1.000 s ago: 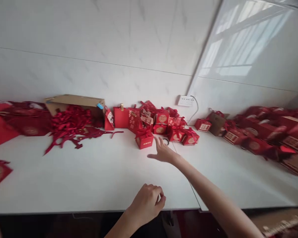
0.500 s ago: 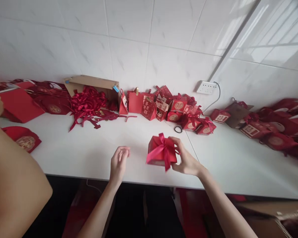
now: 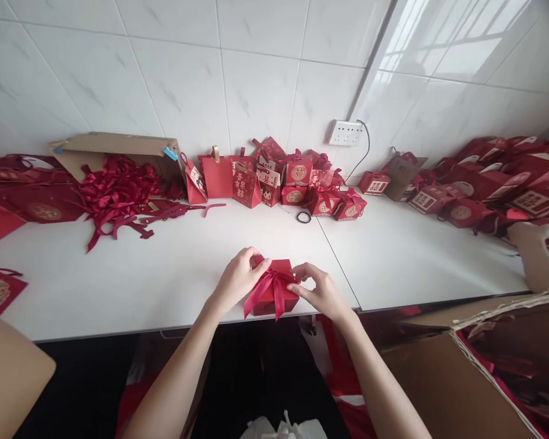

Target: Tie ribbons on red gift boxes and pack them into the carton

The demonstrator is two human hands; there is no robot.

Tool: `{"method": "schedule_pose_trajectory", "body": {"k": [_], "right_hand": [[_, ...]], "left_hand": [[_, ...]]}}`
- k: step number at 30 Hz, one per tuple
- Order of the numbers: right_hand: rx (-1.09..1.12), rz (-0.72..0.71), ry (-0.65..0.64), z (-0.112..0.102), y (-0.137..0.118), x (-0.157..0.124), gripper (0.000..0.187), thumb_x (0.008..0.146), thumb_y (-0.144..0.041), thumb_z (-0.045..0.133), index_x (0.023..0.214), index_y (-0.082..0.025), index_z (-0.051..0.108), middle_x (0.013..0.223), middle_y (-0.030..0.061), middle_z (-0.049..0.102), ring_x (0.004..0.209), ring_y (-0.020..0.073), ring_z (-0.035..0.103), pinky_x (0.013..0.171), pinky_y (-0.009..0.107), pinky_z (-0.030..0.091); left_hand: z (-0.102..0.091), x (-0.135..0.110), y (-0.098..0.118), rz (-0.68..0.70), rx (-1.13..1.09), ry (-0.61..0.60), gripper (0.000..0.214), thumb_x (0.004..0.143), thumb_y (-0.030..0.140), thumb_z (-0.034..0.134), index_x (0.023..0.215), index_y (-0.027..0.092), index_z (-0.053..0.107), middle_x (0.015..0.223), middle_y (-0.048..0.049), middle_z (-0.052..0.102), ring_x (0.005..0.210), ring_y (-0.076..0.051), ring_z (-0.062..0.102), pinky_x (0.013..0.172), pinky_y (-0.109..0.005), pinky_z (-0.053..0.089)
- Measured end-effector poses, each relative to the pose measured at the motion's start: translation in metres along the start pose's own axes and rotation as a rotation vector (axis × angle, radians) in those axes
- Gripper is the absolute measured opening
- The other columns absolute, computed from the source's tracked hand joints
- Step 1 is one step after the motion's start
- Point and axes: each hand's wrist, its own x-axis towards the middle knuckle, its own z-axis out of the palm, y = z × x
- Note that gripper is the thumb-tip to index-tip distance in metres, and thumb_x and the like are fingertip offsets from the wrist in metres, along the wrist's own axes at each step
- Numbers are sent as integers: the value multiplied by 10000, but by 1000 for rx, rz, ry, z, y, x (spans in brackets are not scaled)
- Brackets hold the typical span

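Observation:
A small red gift box (image 3: pixel 287 303) sits near the table's front edge, with a crimson ribbon bow (image 3: pixel 274 278) tied over its top and two tails hanging down its front. My left hand (image 3: pixel 241 274) closes on the left loop of the bow, thumb on top. From the other side, my right hand (image 3: pixel 319 291) pinches the right loop between thumb and forefinger. Parts of both loops are hidden behind my fingers.
A cardboard box (image 3: pixel 119 143) spills crimson ribbons (image 3: pixel 119 189) on the left. Finished-looking red boxes (image 3: pixel 297 174) stand along the wall, near a black ring (image 3: pixel 304 217). Another person's hand (image 3: pixel 531 238) reaches in at right, above an open carton (image 3: pixel 439 366).
The gift box has come down and left towards the table's front edge. My left hand, earlier apart from it, is now on the bow. The view has turned right, showing another person's hand.

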Motion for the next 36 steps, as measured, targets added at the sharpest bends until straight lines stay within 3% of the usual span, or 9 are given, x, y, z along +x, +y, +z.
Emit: {"method": "schedule_pose_trajectory", "body": {"k": [6,10,15,17,19,22,24,28,36], "right_hand": [[290,210,120,19,-9,6,430,866,-484,452,551,-193,419,553,-24,429,548,106,394,532,247,326],[527,377,144,32,-1,12,428,793,-460,489,505,-213,291,494,-59,283,478,80,264,483,241,256],[463,432,142,31,1,8,411,801,-479,495,530,-216,333,501,-55,303,476,92,293,482,250,288],[233,317,315,27,-9,-2,328,829,-459,513,634,-202,451,591,-18,430,559,129,407,550,275,364],[-64,14,457,27,-22,-16,222,839,-418,554,814,-199,527,762,37,532,725,180,511,661,321,436],[-388,-505,281,36,-38,-32,237,850,-368,600,1007,-195,563,966,97,603,994,239,558,856,396,454],[-538,-656,138,48,-39,-37,211,892,-264,556,1085,-181,576,1030,98,637,1096,232,552,967,416,401],[-544,-651,185,64,-30,-36,241,907,-78,444,1052,-180,606,982,59,678,1060,171,593,1003,392,383],[-293,-661,248,59,-29,-32,201,877,-71,505,1008,-197,591,844,15,711,877,137,655,957,391,449]], "left_hand": [[12,-25,-12,-89,-177,123,375,831,468,481,590,208,357,532,58,323,504,-101,349,499,-224,313],[23,-35,-17,-134,-301,216,397,825,458,483,568,211,309,533,55,268,500,-98,296,484,-225,295],[32,-38,-19,-140,-330,277,383,822,413,486,570,214,278,539,56,253,505,-99,294,489,-223,306],[33,-37,-21,-145,-303,265,378,822,398,488,568,215,274,535,58,260,498,-98,306,488,-223,317],[31,-36,-24,-116,-251,278,318,814,371,505,601,216,328,559,55,328,518,-104,368,513,-225,362],[24,-31,-25,97,-127,330,87,805,291,525,820,208,504,798,-4,543,759,-153,540,718,-280,474],[16,-27,-21,280,-40,221,144,849,214,451,933,211,568,981,-46,592,957,-182,552,876,-337,460],[5,-22,-7,349,61,-31,250,896,174,392,849,218,633,954,-32,639,989,-184,557,910,-360,451],[12,-19,-9,318,93,25,104,827,217,559,754,219,634,945,-22,633,962,-194,552,910,-371,444]]}}
